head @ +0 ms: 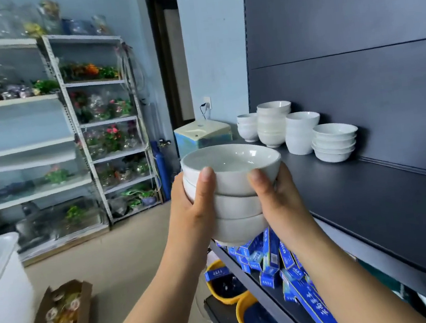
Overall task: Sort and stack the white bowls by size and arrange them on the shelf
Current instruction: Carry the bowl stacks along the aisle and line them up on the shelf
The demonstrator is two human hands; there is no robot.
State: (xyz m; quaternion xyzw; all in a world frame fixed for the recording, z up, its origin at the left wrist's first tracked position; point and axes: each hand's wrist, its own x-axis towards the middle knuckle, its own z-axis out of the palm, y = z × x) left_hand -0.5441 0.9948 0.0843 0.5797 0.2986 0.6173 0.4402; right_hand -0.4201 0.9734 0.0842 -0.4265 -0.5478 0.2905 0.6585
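Note:
A stack of three white bowls (234,193) is held in the air at the front edge of the dark shelf (358,197). My left hand (193,206) grips its left side with the thumb on the top bowl. My right hand (278,196) grips the right side the same way. Farther back on the shelf stand several stacks of white bowls: a small stack (247,127), a tall stack (273,124), a deep-bowl stack (301,134) and a stack of shallow bowls (334,142) nearest me.
Blue boxes (269,259) and yellow-rimmed items (222,286) fill the lower shelf. A white-and-blue box (202,135) sits beyond the shelf end. White racks with flowers (107,120) line the left wall. A white bin (2,289) and a cardboard box (62,319) stand on the floor.

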